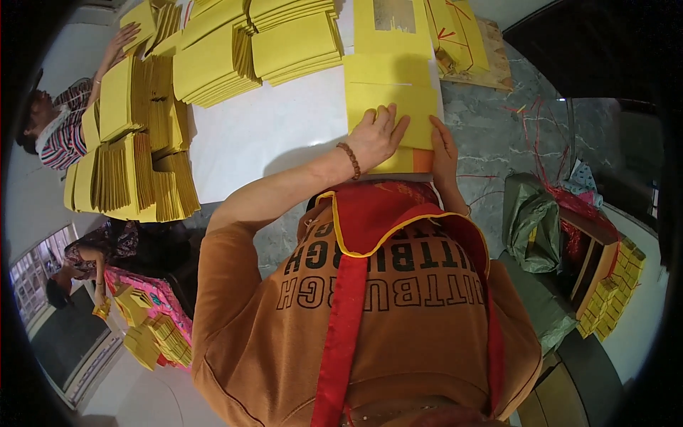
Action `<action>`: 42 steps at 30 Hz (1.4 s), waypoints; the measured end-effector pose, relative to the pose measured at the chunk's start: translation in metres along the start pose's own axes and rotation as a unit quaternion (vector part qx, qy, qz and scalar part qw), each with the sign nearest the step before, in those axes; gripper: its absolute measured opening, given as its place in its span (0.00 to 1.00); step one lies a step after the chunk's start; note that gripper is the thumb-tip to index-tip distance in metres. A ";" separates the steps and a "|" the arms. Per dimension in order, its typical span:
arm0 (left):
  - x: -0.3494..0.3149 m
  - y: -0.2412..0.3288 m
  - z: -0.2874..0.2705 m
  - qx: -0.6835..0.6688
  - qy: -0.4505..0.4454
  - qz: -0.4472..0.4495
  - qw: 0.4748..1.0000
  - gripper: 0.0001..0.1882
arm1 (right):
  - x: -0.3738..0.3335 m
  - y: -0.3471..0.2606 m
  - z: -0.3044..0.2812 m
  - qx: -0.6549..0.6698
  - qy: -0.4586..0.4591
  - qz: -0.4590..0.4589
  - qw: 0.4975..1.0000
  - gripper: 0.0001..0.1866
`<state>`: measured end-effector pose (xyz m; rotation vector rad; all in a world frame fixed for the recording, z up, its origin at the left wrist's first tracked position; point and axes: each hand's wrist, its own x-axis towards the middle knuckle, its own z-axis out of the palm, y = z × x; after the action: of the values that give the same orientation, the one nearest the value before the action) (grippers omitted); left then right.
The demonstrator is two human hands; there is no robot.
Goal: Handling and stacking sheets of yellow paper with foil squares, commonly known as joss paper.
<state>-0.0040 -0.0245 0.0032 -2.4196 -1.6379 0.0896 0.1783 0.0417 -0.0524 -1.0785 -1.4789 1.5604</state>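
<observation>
In front of me a yellow paper sheet (395, 110) lies on the table, in a column of overlapping yellow sheets. My left hand (378, 135), with a brown beaded bracelet at the wrist, rests on this sheet, fingers apart and slightly bent. At the paper's right edge is my right hand (445, 151), its fingers stretched out along that side. An orange patch (422, 159) shows between my hands near the table's front edge. Farther up the column, a yellow sheet (363, 21) bears a pale rectangle.
Fanned stacks of yellow paper (217, 64) fill the white table's (235, 142) far left. Tied yellow bundles (461, 39) sit on a board at far right. A person (65, 124) touches stacks at left; another (92, 260) sits lower left. A green bag (535, 220) stands right.
</observation>
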 end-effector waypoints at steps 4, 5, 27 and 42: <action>0.003 -0.018 0.001 -0.105 0.063 -0.020 0.992 0.30 | -0.004 -0.003 -0.005 0.139 0.048 0.016 0.989 0.23; 0.001 -0.028 -0.006 -0.193 0.074 -0.023 0.978 0.29 | -0.004 -0.002 -0.006 0.166 0.047 -0.004 0.985 0.26; -0.040 -0.195 0.066 -0.057 0.037 -0.232 0.970 0.32 | 0.000 0.003 -0.003 0.039 0.017 0.063 0.997 0.23; -0.053 -0.189 0.075 -0.096 0.010 -0.242 0.965 0.29 | -0.006 0.005 -0.012 0.041 0.013 0.040 0.998 0.22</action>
<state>-0.2084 0.0047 -0.0332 -2.0554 -2.2657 -0.1797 0.1915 0.0407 -0.0567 -1.1178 -1.3582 1.6419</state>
